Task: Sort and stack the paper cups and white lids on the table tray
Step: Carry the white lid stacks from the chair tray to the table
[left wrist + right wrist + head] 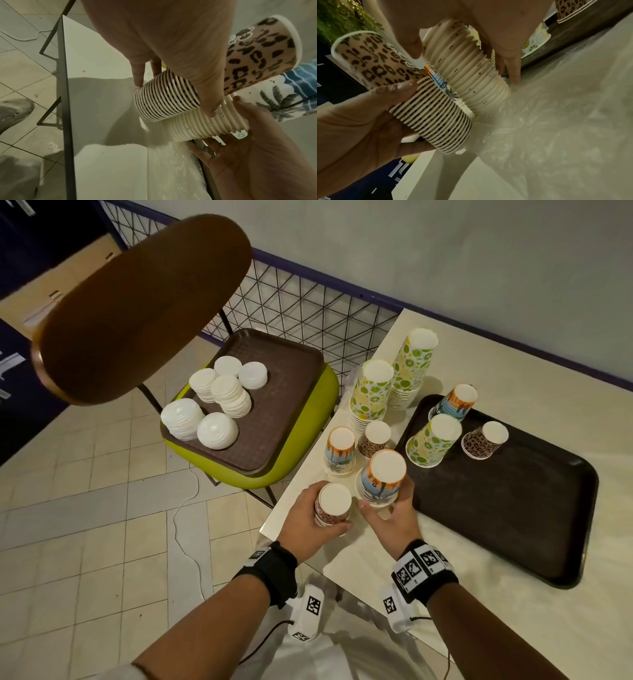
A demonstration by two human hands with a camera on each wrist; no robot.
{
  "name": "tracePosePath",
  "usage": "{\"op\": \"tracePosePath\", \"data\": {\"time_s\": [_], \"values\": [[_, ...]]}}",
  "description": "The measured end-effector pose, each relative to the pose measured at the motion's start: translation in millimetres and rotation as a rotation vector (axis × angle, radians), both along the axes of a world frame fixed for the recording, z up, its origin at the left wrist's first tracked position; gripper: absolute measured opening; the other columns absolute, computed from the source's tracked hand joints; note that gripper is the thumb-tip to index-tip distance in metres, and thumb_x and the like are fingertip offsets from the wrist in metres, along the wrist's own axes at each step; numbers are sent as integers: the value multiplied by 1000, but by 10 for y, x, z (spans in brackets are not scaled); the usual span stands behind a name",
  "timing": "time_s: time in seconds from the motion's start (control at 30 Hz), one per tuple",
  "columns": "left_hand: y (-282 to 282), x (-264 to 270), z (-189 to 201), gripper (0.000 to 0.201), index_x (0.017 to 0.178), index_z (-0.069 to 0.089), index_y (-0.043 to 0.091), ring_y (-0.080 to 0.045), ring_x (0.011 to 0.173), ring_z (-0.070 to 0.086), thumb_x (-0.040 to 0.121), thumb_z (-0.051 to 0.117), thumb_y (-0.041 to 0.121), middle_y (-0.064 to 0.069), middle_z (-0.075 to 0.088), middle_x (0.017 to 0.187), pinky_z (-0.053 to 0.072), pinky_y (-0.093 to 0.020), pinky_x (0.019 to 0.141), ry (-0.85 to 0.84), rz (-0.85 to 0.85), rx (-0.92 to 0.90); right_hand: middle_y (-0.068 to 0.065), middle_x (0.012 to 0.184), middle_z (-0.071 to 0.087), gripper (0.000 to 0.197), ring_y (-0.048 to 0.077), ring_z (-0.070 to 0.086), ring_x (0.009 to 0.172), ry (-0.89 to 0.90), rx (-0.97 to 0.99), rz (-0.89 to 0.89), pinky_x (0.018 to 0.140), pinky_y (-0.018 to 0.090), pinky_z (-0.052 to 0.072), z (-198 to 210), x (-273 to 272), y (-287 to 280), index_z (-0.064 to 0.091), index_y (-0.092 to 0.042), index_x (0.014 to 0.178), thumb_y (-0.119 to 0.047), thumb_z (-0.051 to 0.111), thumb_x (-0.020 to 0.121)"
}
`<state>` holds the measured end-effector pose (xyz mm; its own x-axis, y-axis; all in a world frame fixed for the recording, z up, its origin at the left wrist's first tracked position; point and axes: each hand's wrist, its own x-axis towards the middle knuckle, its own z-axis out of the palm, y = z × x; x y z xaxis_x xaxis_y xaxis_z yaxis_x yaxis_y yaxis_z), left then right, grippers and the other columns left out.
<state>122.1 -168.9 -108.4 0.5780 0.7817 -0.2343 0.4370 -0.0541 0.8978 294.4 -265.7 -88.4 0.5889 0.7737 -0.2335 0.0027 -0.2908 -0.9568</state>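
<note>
While the left hand (310,520) grips a leopard stack (333,505), the right hand (394,517) grips a palm stack (382,477) on the cream table (462,594) over tiled floor (85,525).

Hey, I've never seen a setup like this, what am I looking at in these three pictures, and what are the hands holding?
No machine here: a person wears three cameras, one on the head and one on each wrist. The head view looks down on a pale table with a dark tray and upside-down stacks of paper cups. The left hand grips a leopard-print cup stack; the right hand holds a palm-tree cup stack. The wrist views show those same stacks close up. White lids sit on another tray on a chair.
</note>
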Motion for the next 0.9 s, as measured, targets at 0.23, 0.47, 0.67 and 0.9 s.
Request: {"op": "tracePosePath", "data": {"time_s": [0.23, 0.47, 0.67, 0.9], "values": [[99, -103, 79, 116, 151, 35, 38, 0, 131, 47, 55, 99, 49, 17, 48, 144, 43, -29, 110, 58, -69, -87, -15, 141, 48, 96, -2, 48, 131, -148, -35, 32, 107, 18, 41, 189, 119, -135, 31, -35, 142, -5, 89, 70], [364, -574, 291, 87, 142, 46, 35, -11, 109, 60, 69, 94, 32, 7, 59, 122, 56, -37, 94, 229, -135, -120, 2, 94, 50, 37, 16, 51, 80, -513, 85, -26, 67, 48, 49, 857, 254, -528, 49, -20, 99, -17, 74, 72], [607, -1078, 588, 36, 108, 65, 28, -12, 83, 66, 80, 86, 18, 4, 68, 99, 52, -20, 73, 286, -61, -36, -6, 72, 53, 9, 15, 50, 66, -493, 235, 307, 60, 22, 41, 1628, -68, -292, 58, -17, 80, -17, 66, 82], [1045, -1595, 834, 23, 95, 66, 26, -13, 77, 68, 83, 81, 13, 3, 69, 94, 51, -22, 72, 346, 152, 27, -14, 87, 51, 11, 6, 52, 80, -477, 293, 688, 69, 10, 36, 1991, -838, 590, 59, -15, 97, -13, 67, 89]]}}
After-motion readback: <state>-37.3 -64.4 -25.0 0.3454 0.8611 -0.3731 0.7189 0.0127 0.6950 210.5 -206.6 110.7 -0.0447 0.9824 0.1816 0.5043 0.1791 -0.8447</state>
